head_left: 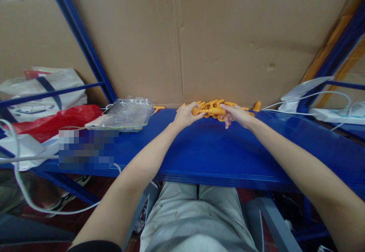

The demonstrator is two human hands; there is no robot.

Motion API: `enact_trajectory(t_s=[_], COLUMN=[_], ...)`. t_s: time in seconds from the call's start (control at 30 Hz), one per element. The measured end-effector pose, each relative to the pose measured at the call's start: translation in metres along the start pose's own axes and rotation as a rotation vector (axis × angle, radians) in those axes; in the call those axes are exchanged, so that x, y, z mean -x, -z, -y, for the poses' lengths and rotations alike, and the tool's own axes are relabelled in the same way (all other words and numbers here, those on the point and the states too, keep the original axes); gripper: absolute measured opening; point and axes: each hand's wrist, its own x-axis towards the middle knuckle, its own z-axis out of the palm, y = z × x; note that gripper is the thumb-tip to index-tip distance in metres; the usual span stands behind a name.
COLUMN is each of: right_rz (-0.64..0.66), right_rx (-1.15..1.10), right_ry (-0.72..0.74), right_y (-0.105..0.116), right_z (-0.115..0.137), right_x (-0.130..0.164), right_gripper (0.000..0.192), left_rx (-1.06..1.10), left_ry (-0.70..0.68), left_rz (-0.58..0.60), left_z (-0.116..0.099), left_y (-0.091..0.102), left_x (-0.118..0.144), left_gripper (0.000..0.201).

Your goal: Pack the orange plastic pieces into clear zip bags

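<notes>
Orange plastic pieces (pixel 213 110), knobby, between both hands on glossy blue shelf (pixel 216 149).

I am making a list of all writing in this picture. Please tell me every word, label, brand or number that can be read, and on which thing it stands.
No text can be read here.
White bag, far left: dark blue print, too blurred to read.
Pixelated patch on the blue shelf: nothing legible.
Yellow parts held by the left hand and right hand: no marks visible.
Cardboard: plain.
</notes>
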Motion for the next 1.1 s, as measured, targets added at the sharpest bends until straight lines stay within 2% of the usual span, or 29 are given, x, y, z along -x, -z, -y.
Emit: enact_trajectory(t_s=[0.13,0.2,0.3,0.43,0.73,1.1], right_rz=[0.021,0.024,0.009,0.004,-0.011,-0.026], right_rx=[-0.017,-0.022,-0.014,0.021,0.096,0.133], right_ry=[0.008,0.072,0.189,0.218,0.239,0.197], right_y=[0.002,0.004,0.007,0.008,0.004,0.003], right_z=[-0.002,-0.004,-0.007,-0.004,0.007,0.006], right_x=[-0.001,-0.001,-0.002,-0.001,0.006,0.006], right_gripper=[0.049,0.045,0.051,0.042,0.065,0.068], left_rx=[-0.011,-0.022,-0.025,0.009,-0.004,-0.022], left_ry=[0.02,0.031,0.042,0.02,-0.016,-0.012], left_rz=[-0.003,-0.002,0.0,-0.004,0.015,-0.005], left_z=[0.003,0.005,0.006,0.004,0.0,-0.003], left_y=[-0.001,-0.001,-0.002,-0.001,-0.001,-0.002], left_x=[-0.001,-0.001,-0.001,0.0,0.001,0.002], left_gripper=[0.027,0.026,0.026,0.026,0.026,0.024])
